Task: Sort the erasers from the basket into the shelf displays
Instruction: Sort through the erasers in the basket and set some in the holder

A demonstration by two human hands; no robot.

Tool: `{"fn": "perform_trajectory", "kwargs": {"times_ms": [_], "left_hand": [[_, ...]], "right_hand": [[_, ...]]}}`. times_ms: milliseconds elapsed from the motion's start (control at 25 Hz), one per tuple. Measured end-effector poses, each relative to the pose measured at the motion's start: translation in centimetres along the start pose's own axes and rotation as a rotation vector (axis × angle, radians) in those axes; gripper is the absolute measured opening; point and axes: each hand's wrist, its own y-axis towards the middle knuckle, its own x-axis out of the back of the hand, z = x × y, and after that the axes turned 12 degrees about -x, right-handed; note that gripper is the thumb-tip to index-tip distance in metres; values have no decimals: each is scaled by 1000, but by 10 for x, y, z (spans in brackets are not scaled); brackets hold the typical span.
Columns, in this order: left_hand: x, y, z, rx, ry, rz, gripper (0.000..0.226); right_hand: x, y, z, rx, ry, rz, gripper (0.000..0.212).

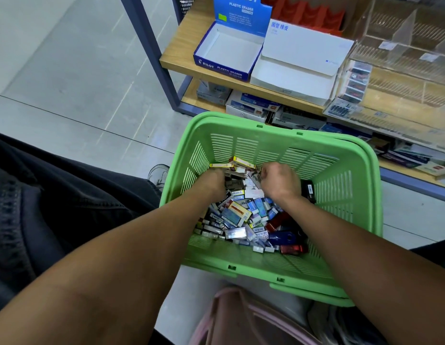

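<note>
Honestly I am only beginning: my left hand (217, 181) and right hand (281, 181) are curled into the erasers (241, 215) filling the green basket (291, 143) at centre, whether gripping any I cannot tell, and the blue box (228, 53) above is empty.

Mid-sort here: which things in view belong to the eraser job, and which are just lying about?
Belongs to the job:
green basket
pile of erasers
empty blue Pilot display box
white display box
left hand
right hand

Lying about:
clear acrylic organizer
boxed stock on the lower shelf
pink bag
</note>
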Motion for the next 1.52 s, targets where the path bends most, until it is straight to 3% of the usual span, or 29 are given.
{"fn": "perform_trajectory", "kwargs": {"times_ms": [120, 200, 280, 400, 520, 640, 720, 800, 960, 1160, 1280, 1360, 1520], "left_hand": [[-18, 1, -27, -449, 253, -70, 67], [-30, 7, -45, -673, 330, 36, 70], [-48, 10, -51, -743, 444, 206, 76], [-64, 9, -49, -725, 579, 293, 78], [-52, 8, -46, -658, 580, 232, 50], [-29, 3, -47, -490, 567, 153, 30], [-15, 2, -44, -396, 607, 119, 25], [-9, 4, -43, -394, 555, 120, 35], [-22, 11, -71, -611, 510, 144, 67], [-44, 26, -93, -548, 601, 227, 87], [-55, 30, -80, -485, 611, 296, 89], [-49, 32, -68, -465, 587, 263, 75], [-30, 34, -52, -396, 429, -42, 21]], "right_hand": [[23, -7, -18, -65, -268, 18, 9], [27, -13, -32, -41, -412, 52, 12], [16, -20, -38, -8, -372, 120, 22], [2, -22, -38, -29, -108, 203, 43], [6, -19, -43, -7, 32, 247, 58], [12, -16, -49, -91, 268, 401, 54], [20, -15, -52, -209, 274, 312, 41], [29, -11, -58, -284, 198, 186, 27], [35, -15, -70, -442, 237, 101, 17], [10, -16, -68, -236, 130, 149, 54], [-12, -1, -66, -83, -101, 149, 38], [-16, 3, -60, -26, -193, 92, 20], [-19, -14, -29, 70, -133, 18, 24]]}}
